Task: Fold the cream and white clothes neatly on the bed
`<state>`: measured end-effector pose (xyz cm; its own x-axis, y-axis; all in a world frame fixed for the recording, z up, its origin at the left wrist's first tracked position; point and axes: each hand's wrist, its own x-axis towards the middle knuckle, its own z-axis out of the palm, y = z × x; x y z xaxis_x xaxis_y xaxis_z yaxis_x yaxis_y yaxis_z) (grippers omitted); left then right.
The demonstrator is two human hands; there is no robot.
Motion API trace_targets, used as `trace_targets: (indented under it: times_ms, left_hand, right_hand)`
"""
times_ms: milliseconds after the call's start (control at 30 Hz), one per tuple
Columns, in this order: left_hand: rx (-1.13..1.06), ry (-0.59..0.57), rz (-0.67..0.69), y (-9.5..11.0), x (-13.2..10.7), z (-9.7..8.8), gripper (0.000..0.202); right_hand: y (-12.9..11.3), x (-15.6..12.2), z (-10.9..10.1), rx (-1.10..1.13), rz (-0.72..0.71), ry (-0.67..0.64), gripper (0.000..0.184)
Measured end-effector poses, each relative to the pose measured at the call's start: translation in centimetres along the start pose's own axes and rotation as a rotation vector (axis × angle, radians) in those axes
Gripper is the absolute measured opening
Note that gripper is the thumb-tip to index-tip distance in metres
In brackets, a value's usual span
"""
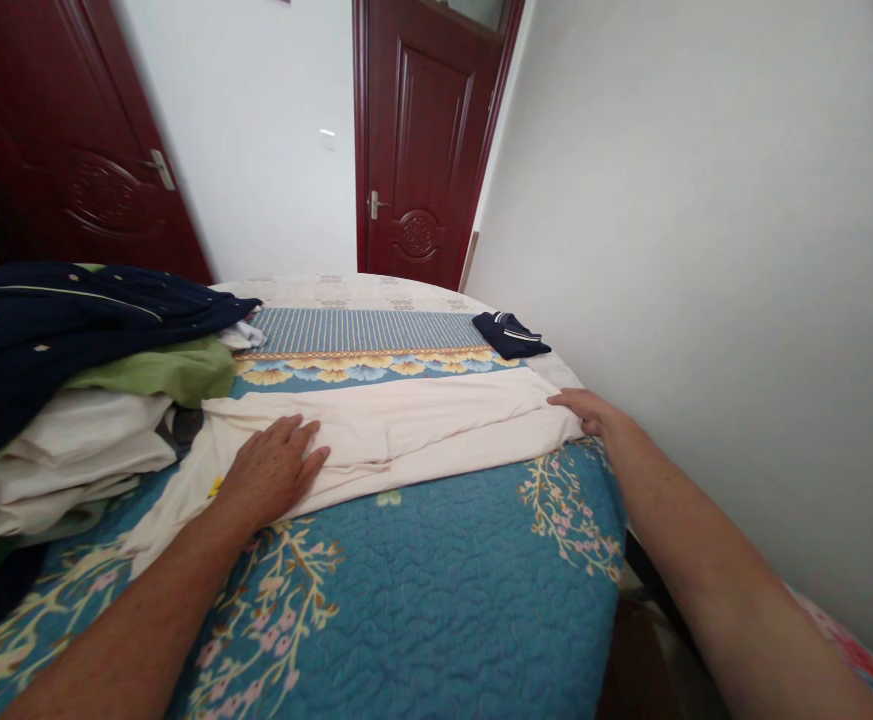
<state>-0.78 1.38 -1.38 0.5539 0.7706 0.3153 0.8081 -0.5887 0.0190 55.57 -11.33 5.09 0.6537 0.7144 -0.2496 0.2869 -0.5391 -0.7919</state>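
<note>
A cream-coloured garment (421, 425), perhaps a shirt, lies in a long folded strip across the bed, with a few creases along its length. A small yellow mark shows on it beside my left wrist. My left hand (275, 470) rests flat on the garment's left part, its fingers spread. At the far right end, my right hand (584, 408) pinches the garment's edge between thumb and fingers. Part of the cloth's left end is hidden beneath my left forearm.
A heap of clothes in navy (53, 330), green (166, 372) and white (91, 440) is piled at the left. A folded dark garment (511, 335) lies at the back right. Blue floral quilt (436, 590) covers the bed; a white wall (721, 220) stands close on the right.
</note>
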Motion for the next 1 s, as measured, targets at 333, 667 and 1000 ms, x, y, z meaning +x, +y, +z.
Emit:
trace_targets:
  times_ms: [333, 667, 1000]
  left_hand:
    - [0.015, -0.057, -0.031, 0.4, -0.1, -0.6, 0.06]
    - [0.028, -0.048, -0.028, 0.5, -0.2, -0.8, 0.059]
    - [0.023, -0.065, -0.038, 0.8, -0.3, -1.1, 0.06]
  right_hand:
    - [-5.8, -2.4, 4.0, -0.161, -0.317, 0.053, 0.012]
    - [-9.2, -12.4, 19.2, -0.936, -0.696, -0.019, 0.032]
    - [-9.9, -13.9, 20.1, -1.077, -0.691, -0.015, 0.038]
